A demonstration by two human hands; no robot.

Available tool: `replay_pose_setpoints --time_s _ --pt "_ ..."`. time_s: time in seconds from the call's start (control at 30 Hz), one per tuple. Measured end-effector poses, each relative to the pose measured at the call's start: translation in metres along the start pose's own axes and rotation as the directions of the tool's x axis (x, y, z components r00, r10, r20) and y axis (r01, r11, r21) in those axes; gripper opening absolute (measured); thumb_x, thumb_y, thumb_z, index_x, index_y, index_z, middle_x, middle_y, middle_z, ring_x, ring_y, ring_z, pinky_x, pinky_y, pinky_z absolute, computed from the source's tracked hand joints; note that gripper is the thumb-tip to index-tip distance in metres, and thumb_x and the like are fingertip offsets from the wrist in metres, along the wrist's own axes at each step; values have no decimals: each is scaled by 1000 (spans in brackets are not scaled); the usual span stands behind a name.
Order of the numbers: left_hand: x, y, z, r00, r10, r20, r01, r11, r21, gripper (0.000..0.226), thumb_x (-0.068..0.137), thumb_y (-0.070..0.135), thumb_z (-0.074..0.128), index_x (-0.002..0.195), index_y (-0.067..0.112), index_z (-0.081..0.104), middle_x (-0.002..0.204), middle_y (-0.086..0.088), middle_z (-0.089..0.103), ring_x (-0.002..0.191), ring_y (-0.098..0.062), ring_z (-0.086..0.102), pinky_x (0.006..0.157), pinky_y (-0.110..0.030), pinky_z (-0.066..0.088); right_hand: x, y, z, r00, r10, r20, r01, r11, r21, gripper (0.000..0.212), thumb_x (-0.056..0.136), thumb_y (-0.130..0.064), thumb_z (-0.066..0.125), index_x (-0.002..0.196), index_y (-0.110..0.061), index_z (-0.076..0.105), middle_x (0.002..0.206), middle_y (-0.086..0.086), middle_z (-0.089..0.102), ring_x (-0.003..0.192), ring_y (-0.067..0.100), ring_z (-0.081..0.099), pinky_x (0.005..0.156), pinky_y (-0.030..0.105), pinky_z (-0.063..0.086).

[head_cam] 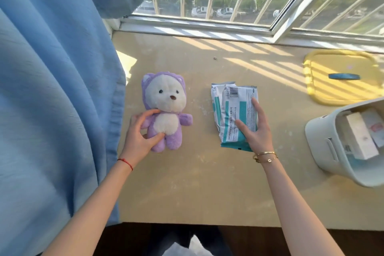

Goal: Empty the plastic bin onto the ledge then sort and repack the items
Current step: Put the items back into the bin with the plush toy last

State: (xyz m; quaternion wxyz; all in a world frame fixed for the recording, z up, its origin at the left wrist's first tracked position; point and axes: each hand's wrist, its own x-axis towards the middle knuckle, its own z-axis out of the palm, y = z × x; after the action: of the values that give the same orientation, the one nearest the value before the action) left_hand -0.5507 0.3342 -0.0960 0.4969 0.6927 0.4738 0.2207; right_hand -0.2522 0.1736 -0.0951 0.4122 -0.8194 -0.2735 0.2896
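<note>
While the plastic bin (324, 145) lies tipped on its side at the right edge of the ledge (207, 189), we note that its opening faces the camera and several boxes (361, 137) remain inside. Our right hand (256, 131) rests flat on the white and teal packets (232, 110), which lie stacked at the centre of the ledge; the fingers are straight and spread, pressing down rather than gripping. Our left hand (140, 133) holds the purple plush bear (164, 110), which lies face up on the ledge to the left of the packets, well apart from them; thumb and fingers curl round its side and 1 arm. We see a yellow lid (332, 89) with a blue handle lying flat beyond the bin, near the window frame (197, 25). A blue curtain (52, 89) hangs along the left side, just beside the bear. Striped sunlight falls across the far part of the ledge.
</note>
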Motion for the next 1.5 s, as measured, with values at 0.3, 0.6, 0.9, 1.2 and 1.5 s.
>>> replay_pose_setpoints --time_s 0.3,0.6,0.9,1.2,1.5 --pt "-73 80 -20 977 105 185 -96 994 -54 63 66 24 81 119 50 57 125 -4 47 114 -14 54 84 -24 55 -116 -43 -55 995 -35 -98 46 991 122 74 81 -35 76 142 -47 36 135 -17 44 125 10 51 90 44 56" --pt "-146 150 14 924 222 311 -202 975 -96 69 66 14 81 112 59 57 117 0 48 102 -1 52 77 -11 50 -229 -27 -118 975 46 -219 3 975 220 72 82 -34 74 141 -51 35 128 -11 43 116 13 57 74 32 61" --pt "-211 201 105 856 274 438 -238 962 -136 62 65 16 81 120 39 61 117 -1 47 105 -12 55 76 -17 53 -317 38 -206 939 127 -319 -43 966 257 72 83 -40 72 140 -56 31 138 -6 43 114 17 60 80 37 60" --pt "-288 256 260 848 318 424 -262 947 -186 66 69 12 85 118 48 59 123 0 49 111 -12 55 82 -23 56 -350 126 -363 949 118 -291 -33 959 281 71 79 -38 75 137 -56 38 137 -9 46 120 15 56 88 45 57" --pt "-315 312 376 914 267 304 -215 957 -194 67 72 5 83 117 48 59 121 1 47 110 -5 54 86 -21 55 -298 177 -484 982 42 -184 7 966 257 68 83 -31 75 138 -52 39 137 -8 48 122 10 55 88 36 58"
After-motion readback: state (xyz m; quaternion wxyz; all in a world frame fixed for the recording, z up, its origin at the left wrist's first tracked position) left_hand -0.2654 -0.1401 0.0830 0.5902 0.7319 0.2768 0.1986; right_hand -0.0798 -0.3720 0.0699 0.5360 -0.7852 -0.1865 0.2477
